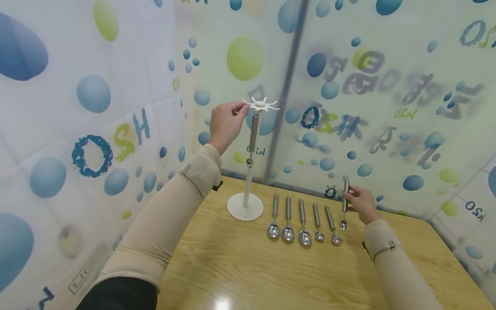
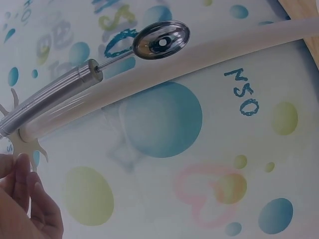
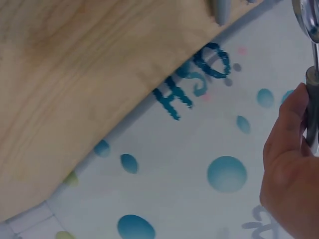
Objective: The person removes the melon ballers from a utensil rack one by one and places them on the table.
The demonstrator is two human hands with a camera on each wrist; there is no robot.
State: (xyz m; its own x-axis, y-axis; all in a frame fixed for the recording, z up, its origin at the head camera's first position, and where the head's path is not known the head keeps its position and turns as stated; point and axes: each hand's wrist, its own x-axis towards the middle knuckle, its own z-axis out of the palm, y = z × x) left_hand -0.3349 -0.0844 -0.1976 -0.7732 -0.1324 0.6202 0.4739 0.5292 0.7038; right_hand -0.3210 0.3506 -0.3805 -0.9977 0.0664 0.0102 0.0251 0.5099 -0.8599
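Note:
A white utensil stand (image 1: 249, 183) rises from a round base to a star-shaped top of thin hooks. My left hand (image 1: 226, 125) pinches one of those hooks between thumb and fingers. From the top hangs a small steel scoop (image 1: 253, 133), handle up and bowl down, close beside the pole; its shiny bowl (image 2: 162, 40) is near in the left wrist view. At the right, my right hand (image 1: 364, 203) grips another small scoop (image 1: 345, 197) by its handle, bowl downward. The right wrist view shows that handle (image 3: 313, 107) between thumb and fingers, partly cut off by the frame.
Between stand and right hand, several steel scoops lie in a row on the wooden table (image 1: 248, 271), handles away from me: larger ones such as this scoop (image 1: 288, 232) leftward, two smaller ones, including this scoop (image 1: 319, 235), rightward. A patterned curtain (image 1: 244, 58) encloses the table behind and beside.

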